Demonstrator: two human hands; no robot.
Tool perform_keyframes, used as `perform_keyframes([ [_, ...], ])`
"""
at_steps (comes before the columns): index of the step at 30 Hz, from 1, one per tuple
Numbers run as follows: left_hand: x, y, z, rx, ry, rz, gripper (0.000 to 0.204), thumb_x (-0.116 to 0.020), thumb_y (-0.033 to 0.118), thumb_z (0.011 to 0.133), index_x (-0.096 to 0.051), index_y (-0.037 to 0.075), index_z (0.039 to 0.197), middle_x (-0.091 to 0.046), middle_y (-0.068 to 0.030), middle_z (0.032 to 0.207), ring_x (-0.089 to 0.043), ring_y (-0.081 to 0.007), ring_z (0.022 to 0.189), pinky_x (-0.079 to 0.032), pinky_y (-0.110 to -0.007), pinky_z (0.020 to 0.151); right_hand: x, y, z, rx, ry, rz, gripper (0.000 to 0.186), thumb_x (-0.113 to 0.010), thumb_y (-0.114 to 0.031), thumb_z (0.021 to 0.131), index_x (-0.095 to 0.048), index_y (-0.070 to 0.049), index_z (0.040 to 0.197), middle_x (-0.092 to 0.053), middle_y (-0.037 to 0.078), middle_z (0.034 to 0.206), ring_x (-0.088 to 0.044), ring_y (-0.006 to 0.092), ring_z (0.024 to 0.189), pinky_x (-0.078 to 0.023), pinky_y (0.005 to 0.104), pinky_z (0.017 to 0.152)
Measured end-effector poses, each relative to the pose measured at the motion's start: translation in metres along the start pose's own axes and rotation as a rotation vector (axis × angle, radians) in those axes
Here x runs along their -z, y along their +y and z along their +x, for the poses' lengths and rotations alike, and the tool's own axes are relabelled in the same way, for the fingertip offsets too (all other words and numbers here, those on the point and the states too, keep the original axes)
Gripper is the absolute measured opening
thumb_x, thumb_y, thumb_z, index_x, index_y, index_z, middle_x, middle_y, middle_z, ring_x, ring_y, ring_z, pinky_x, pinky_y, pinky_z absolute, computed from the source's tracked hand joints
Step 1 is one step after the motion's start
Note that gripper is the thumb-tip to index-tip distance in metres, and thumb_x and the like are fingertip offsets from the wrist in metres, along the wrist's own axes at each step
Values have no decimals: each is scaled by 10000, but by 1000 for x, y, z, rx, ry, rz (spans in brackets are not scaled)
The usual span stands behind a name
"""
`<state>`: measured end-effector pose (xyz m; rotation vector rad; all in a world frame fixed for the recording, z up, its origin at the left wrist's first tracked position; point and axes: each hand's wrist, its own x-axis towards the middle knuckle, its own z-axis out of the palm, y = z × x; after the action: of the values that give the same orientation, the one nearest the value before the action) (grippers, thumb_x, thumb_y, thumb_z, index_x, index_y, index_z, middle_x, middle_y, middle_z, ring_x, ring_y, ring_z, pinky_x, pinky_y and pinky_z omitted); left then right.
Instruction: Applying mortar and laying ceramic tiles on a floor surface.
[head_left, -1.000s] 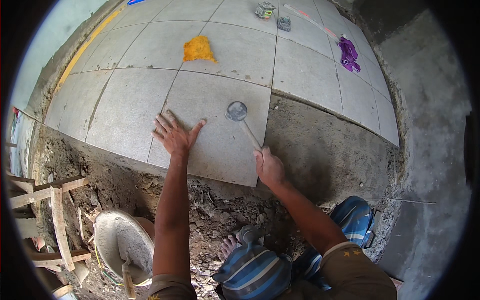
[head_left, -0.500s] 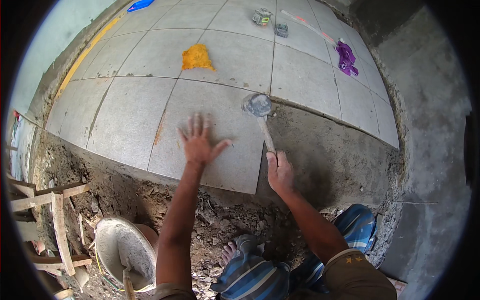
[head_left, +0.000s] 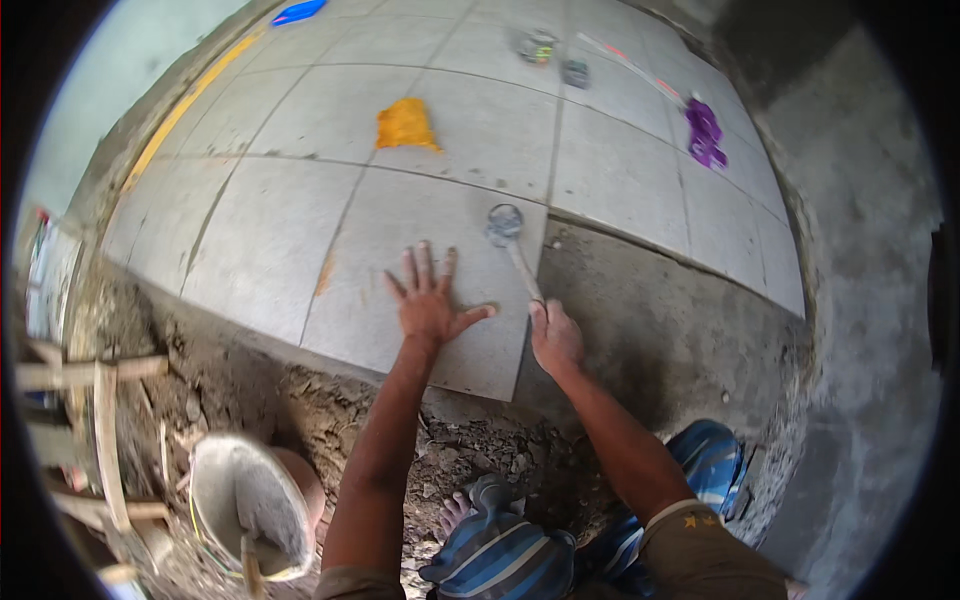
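L hand (head_left: 428, 312) spread palm-down on pale grey tile (head_left: 478, 280), R hand (head_left: 556, 336) apart from it & clamped on mallet (head_left: 504, 226) by its handle, head nr tile's far R corner, w/ orange cloth (head_left: 406, 124) lying beyond

Compared with one second earlier, we see the left hand (head_left: 430, 312) displaced rightward, from the left joint of the tile (head_left: 468, 356) toward its middle. An orange mark (head_left: 324, 272), hidden then, lies exposed at that joint. We find the mallet (head_left: 504, 224) head nearer the tile's far right corner, and the right hand (head_left: 556, 338) shifted outward, just past the right edge.
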<state>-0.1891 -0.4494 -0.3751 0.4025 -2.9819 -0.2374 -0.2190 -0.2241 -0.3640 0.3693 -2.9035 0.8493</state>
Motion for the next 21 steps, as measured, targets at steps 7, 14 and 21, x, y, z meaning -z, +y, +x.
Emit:
perform_keyframes([
  [7, 2, -46, -7, 184, 118, -246, 1329, -421, 975, 710, -173, 37, 1618, -111, -209, 1691, -41, -397, 1568, 19, -635, 1218, 41, -76, -5, 136, -31, 344, 301, -540, -329, 1047, -615, -39, 1074, -654, 215, 809, -649, 445, 764, -490, 505, 649],
  [14, 13, -102, -35, 512, 168, -6, 1400, -384, 985, 717, -154, -95, 1576, -126, -275, 1667, -92, -398, 1561, -25, -622, 1225, -22, -89, -9, 351, -76, 315, 301, -516, -314, 1057, -600, -25, 1078, -650, 254, 866, -644, 471, 819, -502, 510, 685],
  [21, 15, -100, -36, 490, 204, -51, 1392, -369, 987, 715, -201, -101, 1566, -147, -278, 1662, -93, -396, 1562, -26, -637, 1218, -42, -88, 9, 326, -300, -26, 331, -490, -347, 1059, -578, -28, 1046, -657, 277, 917, -639, 498, 870, -490, 557, 700],
])
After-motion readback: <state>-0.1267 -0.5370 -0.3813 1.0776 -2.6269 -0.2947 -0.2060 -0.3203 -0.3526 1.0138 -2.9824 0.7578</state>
